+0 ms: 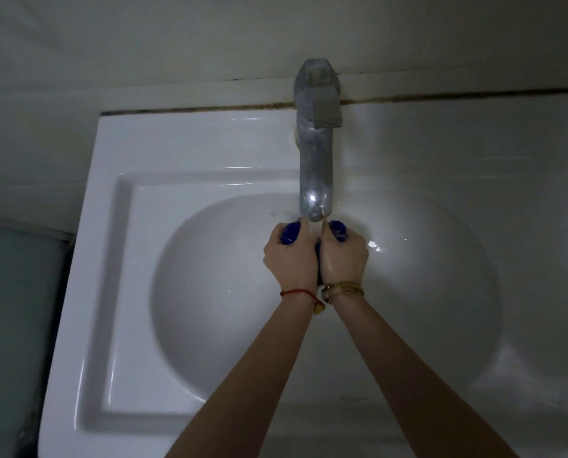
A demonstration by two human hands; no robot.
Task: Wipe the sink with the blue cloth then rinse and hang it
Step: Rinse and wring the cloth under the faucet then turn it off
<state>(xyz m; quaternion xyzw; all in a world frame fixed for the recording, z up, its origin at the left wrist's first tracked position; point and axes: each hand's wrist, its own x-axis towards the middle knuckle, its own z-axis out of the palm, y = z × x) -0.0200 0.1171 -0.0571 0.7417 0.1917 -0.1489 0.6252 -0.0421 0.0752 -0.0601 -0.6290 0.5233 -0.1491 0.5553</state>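
Plainly, the blue cloth [289, 233] is bunched up and held under the tap [315, 180] near the middle of the frame, over the round bowl of the sink [209, 292]. It is grasped by both hands at once: the left hand [289, 256] is curled round one end and the right hand [342, 256] round the other, with the two fists pressed side by side. Only small dark blue bulges are seen past the knuckles; the rest of the cloth is hidden inside the hands. A thin stream of water appears to fall from the spout between the fists.

Soaked, the cloth is judged to be soft, limp and heavier than when dry, and likely slick with water. No harm can be done by squeezing, so a firm wringing hold at both ends is suited. For hanging, it is best taken by an edge or two corners once unbunched, so that it drapes flat.
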